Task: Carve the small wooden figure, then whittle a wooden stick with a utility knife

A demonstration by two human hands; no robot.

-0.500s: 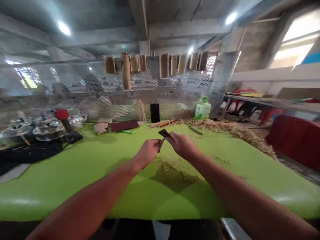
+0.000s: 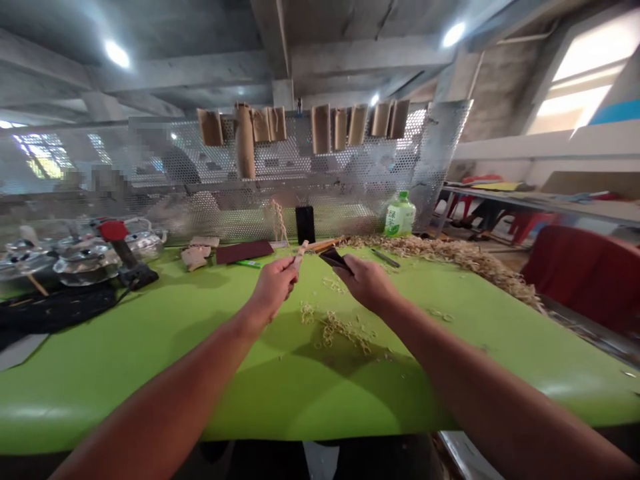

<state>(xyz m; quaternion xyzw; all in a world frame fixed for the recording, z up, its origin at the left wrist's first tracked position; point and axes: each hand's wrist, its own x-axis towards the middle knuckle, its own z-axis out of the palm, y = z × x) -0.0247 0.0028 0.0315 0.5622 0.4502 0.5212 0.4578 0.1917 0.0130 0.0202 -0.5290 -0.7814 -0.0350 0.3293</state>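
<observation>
My left hand (image 2: 273, 285) is closed around a small pale wooden stick (image 2: 302, 251), whose end sticks up past the fingers. My right hand (image 2: 369, 281) grips a folded piece of dark sandpaper (image 2: 331, 256) between thumb and fingers. A gap separates the sandpaper from the stick. Below the hands, curly wood shavings (image 2: 345, 331) lie scattered on the green tabletop (image 2: 210, 373). Most of the stick is hidden inside the left hand.
Behind stand a black phone (image 2: 305, 225) and a green-labelled bottle (image 2: 400, 215). A maroon sheet (image 2: 244, 252) lies back left. Metal kettles (image 2: 83, 263) and a red-ended hammer-like tool (image 2: 120, 243) are at left. A shavings heap (image 2: 480, 267) lines the right edge, beside a red chair (image 2: 580, 277).
My hands have moved apart. The left went left with the stick, which now points up, and the sandpaper has come away from it. The whole view has shifted slightly.
</observation>
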